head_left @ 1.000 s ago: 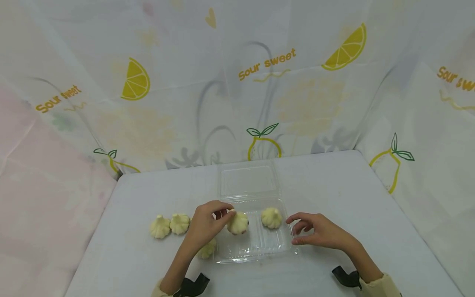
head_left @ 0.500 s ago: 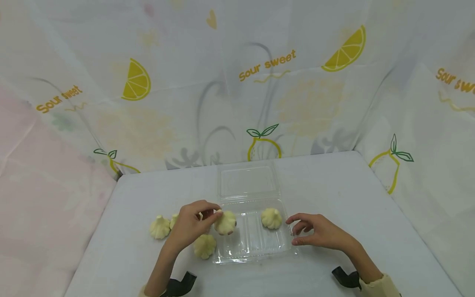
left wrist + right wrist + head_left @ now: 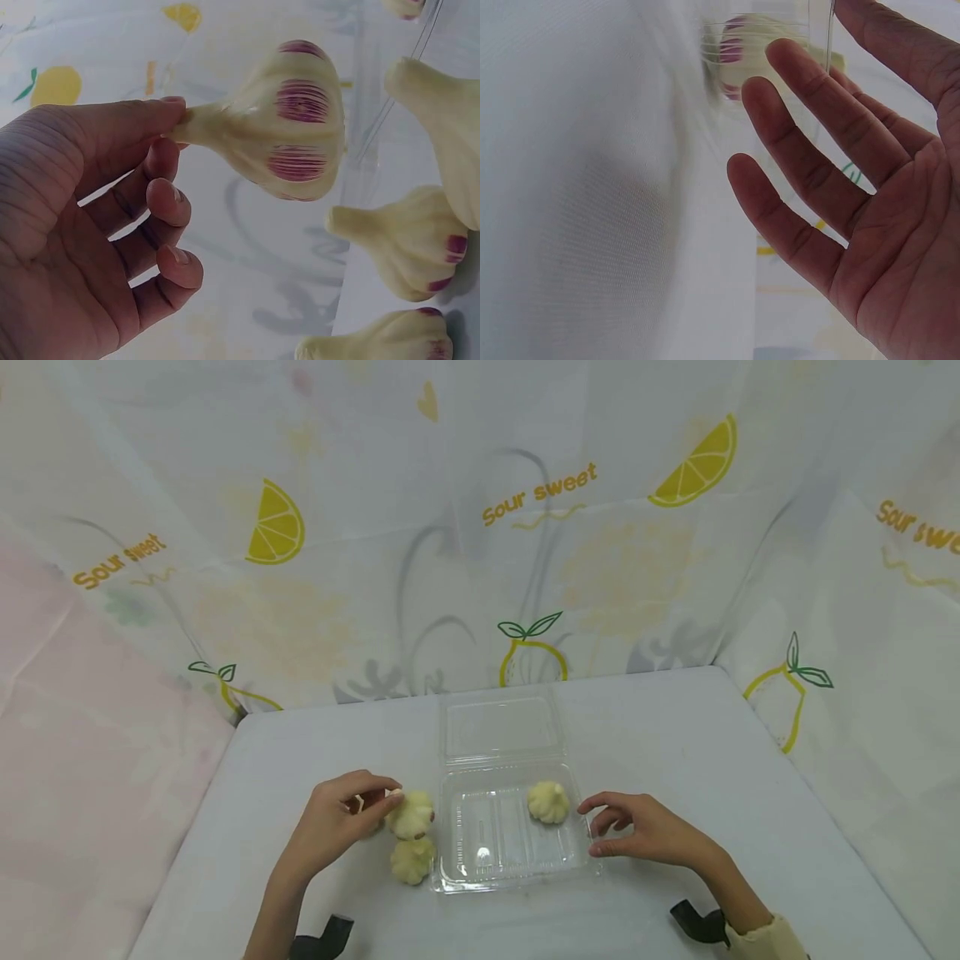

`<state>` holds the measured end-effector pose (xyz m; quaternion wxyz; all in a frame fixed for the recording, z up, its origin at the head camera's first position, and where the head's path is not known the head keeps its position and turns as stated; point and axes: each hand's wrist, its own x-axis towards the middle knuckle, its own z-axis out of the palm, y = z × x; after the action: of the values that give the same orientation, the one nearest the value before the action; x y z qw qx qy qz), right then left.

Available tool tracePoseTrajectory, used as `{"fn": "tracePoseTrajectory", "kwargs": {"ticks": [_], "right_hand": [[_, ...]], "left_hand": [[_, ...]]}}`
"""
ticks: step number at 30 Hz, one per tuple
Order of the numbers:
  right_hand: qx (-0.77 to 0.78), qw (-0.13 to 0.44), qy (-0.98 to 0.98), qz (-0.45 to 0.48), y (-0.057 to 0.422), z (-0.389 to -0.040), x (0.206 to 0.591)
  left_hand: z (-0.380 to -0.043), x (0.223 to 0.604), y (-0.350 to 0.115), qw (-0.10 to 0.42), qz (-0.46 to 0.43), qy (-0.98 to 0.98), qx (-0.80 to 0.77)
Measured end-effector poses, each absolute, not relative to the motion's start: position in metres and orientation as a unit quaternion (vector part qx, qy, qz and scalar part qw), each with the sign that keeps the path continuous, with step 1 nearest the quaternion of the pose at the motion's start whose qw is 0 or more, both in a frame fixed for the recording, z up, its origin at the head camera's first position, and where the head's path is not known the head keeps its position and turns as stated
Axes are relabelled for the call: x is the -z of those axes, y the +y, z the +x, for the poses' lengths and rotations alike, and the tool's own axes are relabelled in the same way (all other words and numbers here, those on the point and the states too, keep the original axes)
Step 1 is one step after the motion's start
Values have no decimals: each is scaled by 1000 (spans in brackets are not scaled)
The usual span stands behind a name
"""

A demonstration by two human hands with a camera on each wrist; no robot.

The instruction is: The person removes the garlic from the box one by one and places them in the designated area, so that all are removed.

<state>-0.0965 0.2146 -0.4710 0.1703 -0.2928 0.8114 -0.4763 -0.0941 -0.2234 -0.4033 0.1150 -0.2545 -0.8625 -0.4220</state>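
Note:
My left hand (image 3: 326,822) pinches a garlic bulb (image 3: 412,815) by its stem between thumb and forefinger, left of a clear plastic clamshell box (image 3: 480,835). In the left wrist view, this bulb (image 3: 292,124) shows purple streaks, and the other fingers curl loosely beneath. Another garlic bulb (image 3: 412,861) lies just below it in the head view, beside the box. One more garlic bulb (image 3: 548,802) sits inside the box, toward its right side. My right hand (image 3: 648,831) lies at the box's right edge with relaxed, spread fingers; whether they touch it, I cannot tell.
The box's lid (image 3: 502,727) lies open toward the back. More garlic bulbs (image 3: 409,240) appear in the left wrist view; my left hand mostly hides those on the table's left in the head view. A lemon-print curtain (image 3: 420,568) rises behind the white table (image 3: 660,735).
My left hand has moved left with the garlic bulb, from above the box to beyond its left edge. It now covers the bulbs on the left. The right hand stays in place.

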Motion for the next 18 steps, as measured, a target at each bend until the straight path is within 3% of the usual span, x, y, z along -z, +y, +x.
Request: {"fn": "tracePoseTrajectory", "kwargs": {"ticks": [18], "right_hand": [[475,162,811,-300,216,-96,474]], "left_hand": [[-82,406,-261,104,-227,-884,395]]}}
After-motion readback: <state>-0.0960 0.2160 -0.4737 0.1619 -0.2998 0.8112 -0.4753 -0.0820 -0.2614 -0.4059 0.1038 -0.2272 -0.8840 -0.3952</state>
